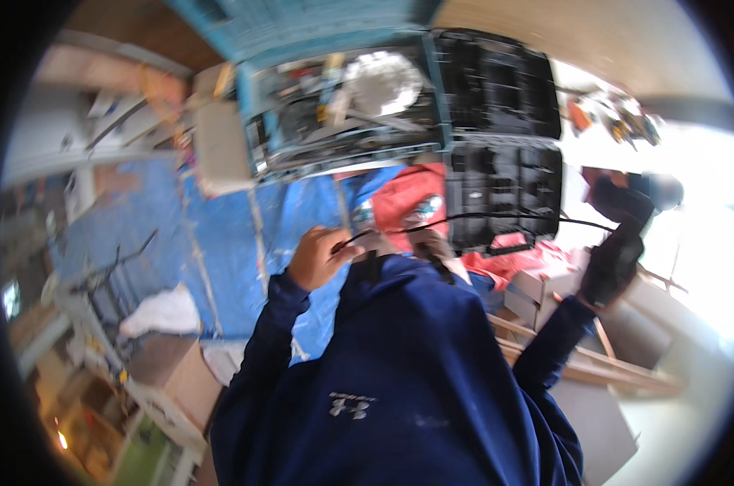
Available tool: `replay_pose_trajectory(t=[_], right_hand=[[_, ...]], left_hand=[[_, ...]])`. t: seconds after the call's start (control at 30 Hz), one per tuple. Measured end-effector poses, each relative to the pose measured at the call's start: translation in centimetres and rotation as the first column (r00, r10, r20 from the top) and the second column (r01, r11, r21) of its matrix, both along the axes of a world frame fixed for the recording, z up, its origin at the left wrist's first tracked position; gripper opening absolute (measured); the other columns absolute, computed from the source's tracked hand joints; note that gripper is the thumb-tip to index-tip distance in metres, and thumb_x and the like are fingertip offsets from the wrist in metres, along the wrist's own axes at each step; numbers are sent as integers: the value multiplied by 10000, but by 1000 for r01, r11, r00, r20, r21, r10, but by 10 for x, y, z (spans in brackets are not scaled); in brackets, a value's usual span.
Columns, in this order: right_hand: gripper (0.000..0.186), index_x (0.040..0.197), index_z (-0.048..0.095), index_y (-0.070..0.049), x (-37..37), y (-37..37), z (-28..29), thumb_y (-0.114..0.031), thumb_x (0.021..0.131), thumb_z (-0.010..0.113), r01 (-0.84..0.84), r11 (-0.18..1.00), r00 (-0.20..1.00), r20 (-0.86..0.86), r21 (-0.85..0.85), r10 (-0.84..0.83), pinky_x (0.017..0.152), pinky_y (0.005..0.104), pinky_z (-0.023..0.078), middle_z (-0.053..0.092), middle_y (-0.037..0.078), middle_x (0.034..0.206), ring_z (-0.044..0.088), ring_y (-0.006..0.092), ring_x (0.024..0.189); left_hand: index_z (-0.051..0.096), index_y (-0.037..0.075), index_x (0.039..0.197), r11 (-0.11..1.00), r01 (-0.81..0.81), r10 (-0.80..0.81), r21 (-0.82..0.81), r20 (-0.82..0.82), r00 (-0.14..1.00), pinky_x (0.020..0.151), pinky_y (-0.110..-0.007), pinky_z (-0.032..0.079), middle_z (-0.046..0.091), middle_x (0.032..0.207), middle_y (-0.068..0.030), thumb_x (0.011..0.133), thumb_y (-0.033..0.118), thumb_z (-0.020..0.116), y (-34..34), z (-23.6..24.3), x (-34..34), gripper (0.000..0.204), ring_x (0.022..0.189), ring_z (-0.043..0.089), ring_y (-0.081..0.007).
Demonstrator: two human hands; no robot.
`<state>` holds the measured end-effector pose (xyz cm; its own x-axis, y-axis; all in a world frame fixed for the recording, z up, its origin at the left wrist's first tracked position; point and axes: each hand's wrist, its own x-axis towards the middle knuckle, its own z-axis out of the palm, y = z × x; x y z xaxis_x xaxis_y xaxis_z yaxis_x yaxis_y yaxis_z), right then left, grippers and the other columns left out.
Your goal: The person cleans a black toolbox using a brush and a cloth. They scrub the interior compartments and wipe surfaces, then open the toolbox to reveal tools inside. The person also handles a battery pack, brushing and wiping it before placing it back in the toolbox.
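My left hand (318, 257) is closed, with thumb and fingers pinched on a thin black cord (496, 215). The cord runs across in front of me to the right. Out to the side, my right hand (611, 267) looks dark against the bright light and is wrapped round a dark corded power tool (626, 198). Its round, greyish end points up and to the right. Blur and glare hide the tool's exact kind. Both arms are spread apart in dark blue sleeves.
Ahead stands a teal toolbox (342, 162) full of tools and a round whitish thing. Beside it lies an opened black molded case (500, 190). A blue tarp (221, 243) and red cloth (415, 190) cover the ground. Wooden boards (602, 368) lie at right.
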<state>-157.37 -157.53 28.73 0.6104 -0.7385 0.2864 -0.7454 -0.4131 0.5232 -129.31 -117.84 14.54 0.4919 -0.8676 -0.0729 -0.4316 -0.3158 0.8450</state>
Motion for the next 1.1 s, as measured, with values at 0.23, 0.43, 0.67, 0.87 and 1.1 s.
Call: replay_pose_trajectory(t=[0.23,0.43,0.67,0.87,1.1], right_hand=[[341,1255,611,-23,65,42,66,-238,1049,443,-257,863,617,761,435,-200,974,340,507,704,91,1217,672,218,1131],[518,1298,601,2,57,48,-58,-431,1024,519,-962,226,-208,123,156,-970,836,448,607,692,208,1166,702,313,1041],[524,1337,560,-38,110,95,-52,-451,1017,533,-856,-166,284,-177,-490,-942,872,435,612,696,188,1176,721,300,984],[565,1461,474,-6,133,117,-20,-380,1041,522,-941,-111,154,-112,-319,-982,903,453,601,693,208,1239,731,321,1011],[519,1394,554,-4,138,118,-27,-389,1059,457,-863,-182,285,-156,-472,-946,984,475,576,691,202,1257,704,332,1103]], left_hand=[[617,7,1152,993,14,-68,-116,-482,873,724,-302,488,622,796,-35,930,336,782,2,32,-11,429,742,576,-111],[122,41,1636,998,68,-49,19,-500,865,937,-358,525,667,1147,-205,898,546,746,-59,70,-7,1090,992,681,-248],[422,14,1499,942,-122,167,-312,123,978,1117,-467,396,530,1385,-290,922,394,754,-85,125,-8,766,1351,488,-408],[675,17,1115,926,-6,-70,-377,-187,980,699,-328,548,684,998,-121,838,257,850,-66,175,-19,406,925,710,-233],[625,15,1298,906,96,59,-411,348,936,892,-340,530,684,1134,-134,944,267,747,-85,156,31,451,1081,664,-229]])
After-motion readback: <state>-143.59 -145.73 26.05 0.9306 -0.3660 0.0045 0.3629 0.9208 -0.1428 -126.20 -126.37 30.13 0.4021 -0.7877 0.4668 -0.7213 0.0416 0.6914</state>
